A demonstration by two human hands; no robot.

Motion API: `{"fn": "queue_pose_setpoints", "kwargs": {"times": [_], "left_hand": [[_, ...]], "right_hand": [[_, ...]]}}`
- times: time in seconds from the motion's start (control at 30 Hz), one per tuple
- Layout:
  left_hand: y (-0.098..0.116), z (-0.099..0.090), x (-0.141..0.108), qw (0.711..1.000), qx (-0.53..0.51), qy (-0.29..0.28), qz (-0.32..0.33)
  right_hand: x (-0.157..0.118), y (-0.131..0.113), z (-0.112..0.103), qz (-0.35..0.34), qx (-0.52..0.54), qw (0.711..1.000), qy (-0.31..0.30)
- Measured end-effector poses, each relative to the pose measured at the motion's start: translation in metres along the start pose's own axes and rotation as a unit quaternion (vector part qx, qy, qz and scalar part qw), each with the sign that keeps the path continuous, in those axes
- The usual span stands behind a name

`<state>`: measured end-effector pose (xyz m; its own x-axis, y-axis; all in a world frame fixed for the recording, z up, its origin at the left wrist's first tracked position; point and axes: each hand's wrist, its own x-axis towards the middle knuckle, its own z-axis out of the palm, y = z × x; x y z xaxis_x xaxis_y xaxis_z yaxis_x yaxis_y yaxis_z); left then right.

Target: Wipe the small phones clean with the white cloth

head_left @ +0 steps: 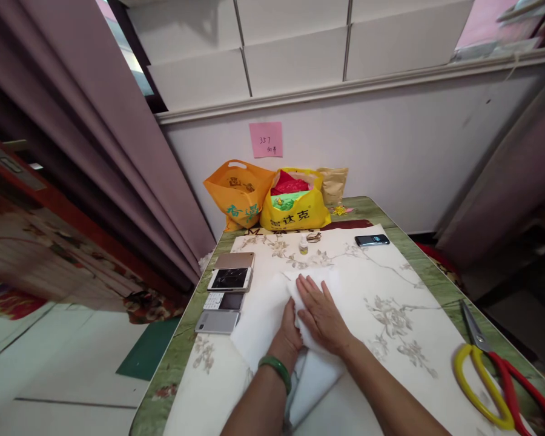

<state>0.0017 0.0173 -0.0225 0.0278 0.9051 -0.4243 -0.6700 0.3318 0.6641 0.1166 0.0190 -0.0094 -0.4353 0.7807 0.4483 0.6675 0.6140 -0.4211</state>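
A soft white sheet (258, 321), paper or cloth I cannot tell, lies loosely folded over the flower-patterned table cover. My right hand (323, 315) presses flat on its folded part, fingers stretched out. Close beside it, my left hand (291, 327), with a green bangle (279, 370) on the wrist, holds the sheet's edge. Its thumb shows, while the other fingers are mostly hidden by the sheet. Below the hands a loose flap (315, 384) of the sheet spreads toward me. Whether anything is wrapped inside is hidden.
Several phones, including a white one with a dark screen (231, 278), line the left side. A black phone (372, 240) lies at the far right. Large scissors (485, 357) rest near right. Behind stand an orange bag (238, 194), a yellow bag (295, 212) and a small bottle (303, 245).
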Motion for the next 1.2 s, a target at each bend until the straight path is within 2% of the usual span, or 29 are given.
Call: {"fn": "queue_pose_setpoints", "kwargs": {"times": [0.07,0.23,0.4,0.5,0.57,0.6,0.63,0.7,0.77,0.8,0.9,1.0,1.07,1.2], "left_hand": [[0.006,0.007,0.001,0.999,0.010,-0.020,-0.037],[0.013,0.019,-0.004,0.982,-0.029,-0.122,-0.140],[0.015,0.020,-0.010,0.972,-0.099,-0.164,-0.136],[0.017,0.019,-0.009,0.969,-0.139,-0.171,-0.114],[0.017,0.018,-0.009,0.968,-0.162,-0.164,-0.098],[0.017,0.018,-0.008,0.969,-0.162,-0.157,-0.097],[0.015,0.018,-0.008,0.972,-0.155,-0.145,-0.097],[0.012,0.017,-0.008,0.983,-0.123,-0.106,-0.090],[0.007,0.015,-0.007,0.993,-0.088,-0.058,-0.058],[0.005,0.014,-0.007,0.996,-0.073,-0.038,-0.038],[0.001,0.011,-0.005,0.999,-0.047,-0.018,-0.009],[0.002,0.012,-0.004,0.998,-0.048,-0.026,-0.031],[0.003,0.014,-0.004,0.998,-0.046,-0.032,-0.040],[0.005,0.019,-0.005,0.998,-0.029,-0.045,-0.015]], "right_hand": [[-0.001,0.007,0.002,0.049,-0.002,0.998,0.025],[-0.003,0.021,0.008,0.140,-0.008,0.984,0.107],[-0.006,0.027,0.005,0.182,0.021,0.966,0.179],[-0.010,0.023,-0.005,0.209,0.075,0.937,0.271],[-0.013,0.017,-0.011,0.197,0.104,0.924,0.310],[-0.014,0.013,-0.013,0.167,0.114,0.933,0.297],[-0.014,0.009,-0.014,0.120,0.122,0.951,0.258],[-0.011,0.004,-0.013,-0.001,0.121,0.984,0.128],[-0.008,0.001,-0.009,-0.081,0.107,0.990,0.030],[-0.006,0.000,-0.007,-0.090,0.103,0.991,0.017],[-0.005,0.002,-0.002,-0.056,0.094,0.991,0.079],[-0.008,0.003,-0.004,-0.024,0.068,0.987,0.145],[-0.010,0.002,-0.007,-0.009,0.066,0.987,0.146],[-0.010,-0.002,-0.013,0.002,0.118,0.988,0.097]]}}
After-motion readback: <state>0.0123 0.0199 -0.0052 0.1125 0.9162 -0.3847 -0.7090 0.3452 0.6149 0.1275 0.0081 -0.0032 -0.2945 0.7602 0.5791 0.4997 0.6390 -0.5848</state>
